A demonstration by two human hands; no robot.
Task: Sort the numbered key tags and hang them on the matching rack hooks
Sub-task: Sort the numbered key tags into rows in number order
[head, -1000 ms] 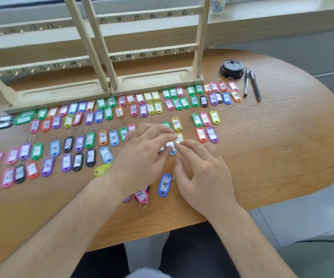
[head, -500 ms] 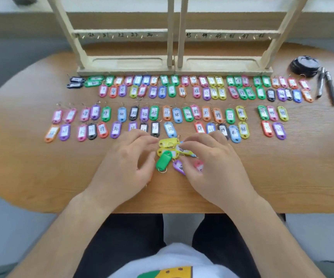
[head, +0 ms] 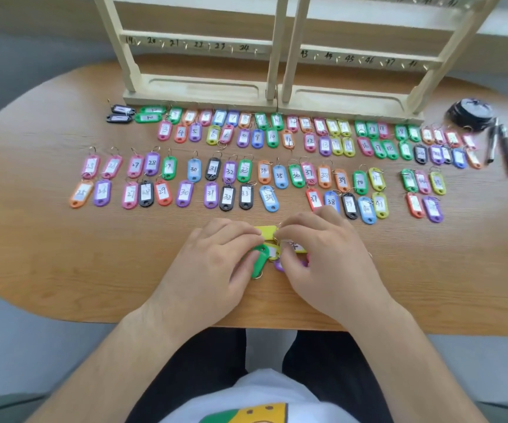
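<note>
**A:** status?

**B:** oval wooden table (head: 48, 239); wooden rack (head: 204, 90) stands at its far edge; hooks (head: 185, 46) on the rails in view (20–24, 43–47) are all bare; nothing hung yet

**A:** sorting?

**B:** nearly done, I judge; sorted key tags (head: 193, 170) lie in numbered rows, mostly paired; low numbers sit just in front of the rack base, 25–41 and up sit nearer; some labels too blurred to read

**A:** hands?

**B:** left hand (head: 213, 270) and right hand (head: 323, 257) are close together near the front edge, over a small loose pile; left thumb and fingers curl round a green tag (head: 259, 261); right fingers bend down onto the yellow tags (head: 265, 231); cannot tell if they grip

**A:** remaining, blockers?

**B:** place the last few, then all the hanging; the reach to the rack crosses the rows, so a forearm could scatter them; black lid (head: 471, 112) and two pens (head: 506, 148) sit far right, well apart from the hands
</note>
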